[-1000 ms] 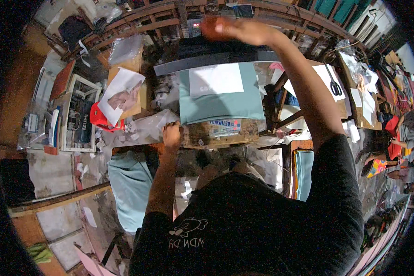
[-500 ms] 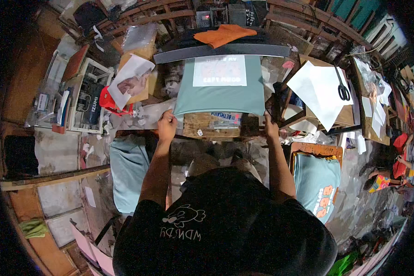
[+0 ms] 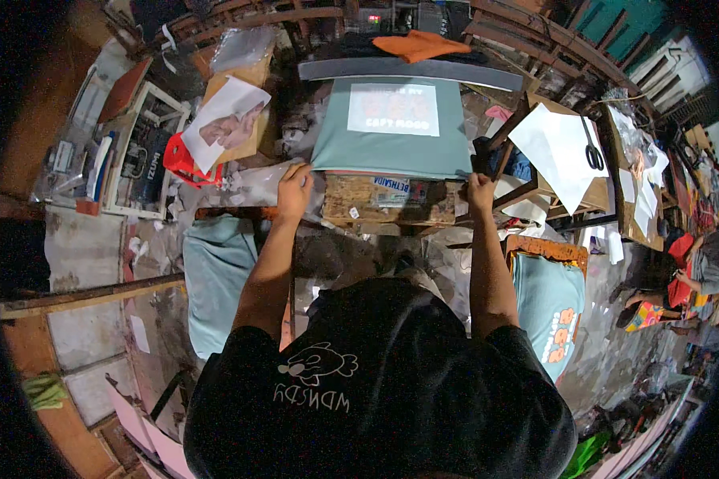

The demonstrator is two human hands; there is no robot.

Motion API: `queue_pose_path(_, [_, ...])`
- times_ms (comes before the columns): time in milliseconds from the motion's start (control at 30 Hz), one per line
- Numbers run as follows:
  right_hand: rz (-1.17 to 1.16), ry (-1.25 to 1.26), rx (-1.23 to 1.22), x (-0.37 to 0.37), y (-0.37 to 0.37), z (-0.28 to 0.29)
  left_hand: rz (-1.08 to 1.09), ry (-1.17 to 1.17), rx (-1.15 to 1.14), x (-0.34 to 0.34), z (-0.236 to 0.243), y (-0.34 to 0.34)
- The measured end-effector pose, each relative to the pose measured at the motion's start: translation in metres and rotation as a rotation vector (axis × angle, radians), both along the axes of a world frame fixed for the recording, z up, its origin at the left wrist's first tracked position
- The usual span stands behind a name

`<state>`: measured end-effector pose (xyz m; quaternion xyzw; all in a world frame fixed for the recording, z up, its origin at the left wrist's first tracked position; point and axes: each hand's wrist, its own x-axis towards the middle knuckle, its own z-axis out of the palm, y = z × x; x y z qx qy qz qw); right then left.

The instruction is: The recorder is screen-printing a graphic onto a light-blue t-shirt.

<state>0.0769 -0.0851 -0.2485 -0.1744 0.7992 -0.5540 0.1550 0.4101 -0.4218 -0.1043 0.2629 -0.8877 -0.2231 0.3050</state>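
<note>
A teal cloth, apparently a shirt (image 3: 391,152), lies on a wooden platform with a white sheet (image 3: 391,108) on it, through which pink shapes and lettering show. My left hand (image 3: 294,185) pinches the cloth's near left corner. My right hand (image 3: 479,190) grips the near right corner. The cloth's near edge lies across the board (image 3: 347,207). An orange cloth (image 3: 419,44) rests beyond, on dark material behind a long grey bar (image 3: 411,70).
Teal garments (image 3: 216,287) hang at lower left; printed ones (image 3: 547,295) lie at lower right. Paper sheets (image 3: 547,164) and black scissors (image 3: 592,148) are on the right, a printed sheet (image 3: 228,120) and red object (image 3: 184,168) left. A person (image 3: 691,279) sits far right.
My right hand has come down from the orange cloth to the teal cloth's near corner, and my left hand holds the other. The view has also shifted slightly since then.
</note>
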Motion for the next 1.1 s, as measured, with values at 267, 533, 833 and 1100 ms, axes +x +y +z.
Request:
queue_pose_path(267, [-0.355, -0.045, -0.209, 0.073, 0.042, 0.07, -0.074, 0.026, 0.049, 0.067, -0.003, 0.04])
queue_pose_path(533, [-0.297, 0.029, -0.257, 0.166, 0.112, 0.089, -0.156, 0.073, 0.046, 0.136, -0.045, 0.082])
queue_pose_path(833, [-0.506, -0.056, -0.045, 0.25, 0.198, 0.136, -0.519, -0.04, 0.027, 0.167, -0.035, 0.086])
queue_pose_path(1100, [-0.644, 0.018, 0.179, 0.355, 0.299, 0.249, -0.61, -0.061, 0.519, 0.068, 0.108, 0.126])
